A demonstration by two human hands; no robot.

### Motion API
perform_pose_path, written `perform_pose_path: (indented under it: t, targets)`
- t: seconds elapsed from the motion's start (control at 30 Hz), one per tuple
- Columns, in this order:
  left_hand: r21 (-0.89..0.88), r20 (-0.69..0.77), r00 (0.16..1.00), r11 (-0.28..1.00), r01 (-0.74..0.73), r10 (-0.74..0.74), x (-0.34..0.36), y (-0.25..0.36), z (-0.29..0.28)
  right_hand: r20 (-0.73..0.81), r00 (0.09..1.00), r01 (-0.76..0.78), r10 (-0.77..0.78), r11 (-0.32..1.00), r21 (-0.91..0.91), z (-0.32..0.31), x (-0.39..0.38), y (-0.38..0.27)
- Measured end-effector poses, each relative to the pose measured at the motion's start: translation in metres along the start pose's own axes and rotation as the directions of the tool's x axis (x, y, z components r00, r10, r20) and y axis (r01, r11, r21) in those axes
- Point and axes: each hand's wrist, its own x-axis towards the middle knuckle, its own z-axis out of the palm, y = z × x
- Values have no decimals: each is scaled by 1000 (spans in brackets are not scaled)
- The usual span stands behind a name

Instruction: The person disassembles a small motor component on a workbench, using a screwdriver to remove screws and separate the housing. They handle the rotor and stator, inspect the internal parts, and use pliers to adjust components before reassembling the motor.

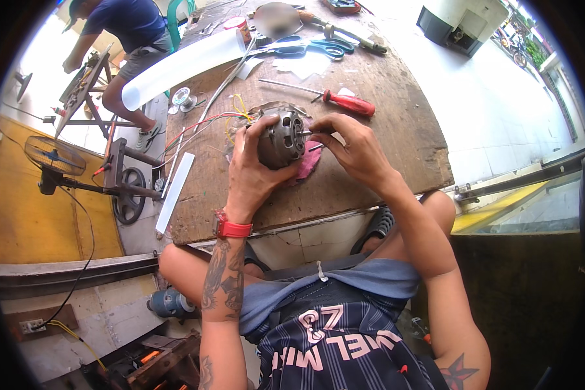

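Observation:
A round grey metal electric motor (281, 144) rests on its side on the wooden table, wrapped by my left hand (248, 170) with the fingers over its top and the thumb below. Out of its right face sticks a thin metal shaft (307, 133), pinched between the thumb and fingers of my right hand (352, 148). Red, green, white and yellow wires (220, 117) run leftward from behind the motor. Beneath it, partly hidden, lies a pink cloth (311, 164).
Behind the motor lie a red-handled screwdriver (351, 103), teal-handled scissors (318, 47) and a rolled white sheet (182, 73). A wire spool (184, 99) and a white strip (175, 194) are at the left of the table (396, 156). A fan (55, 156) and another person (127, 29) are farther left.

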Motion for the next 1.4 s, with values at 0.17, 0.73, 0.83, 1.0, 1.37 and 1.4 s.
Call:
perform_pose_path:
  t: [0.17, 0.73, 0.83, 1.0, 1.37, 1.4]
  targets:
    - [-18, -6, 1000, 1000, -5, 5, 0, -1, 0, 3, 1000, -4, 3, 1000, 28, 2, 0, 1]
    - [-30, -4, 1000, 1000, -3, 3, 0, -1, 1, 0, 1000, -18, 18, 993, -119, 2, 3, -2]
    - [-2, -7, 1000, 1000, 2, -2, 0, 0, 1, 90, 983, -140, 162, 967, -213, 2, 4, -7]
    - [7, -6, 1000, 1000, -6, 6, 0, 1, 2, 139, 966, -204, 217, 973, -105, 2, 3, -6]
    - [1, 0, 1000, 1000, -2, 2, 0, 1, 0, 52, 989, -146, 140, 977, 155, -6, -2, -5]
    - [-6, 0, 1000, 1000, 1, -1, -1, 1, 0, 84, 983, -171, 163, 979, 114, -7, -1, -6]
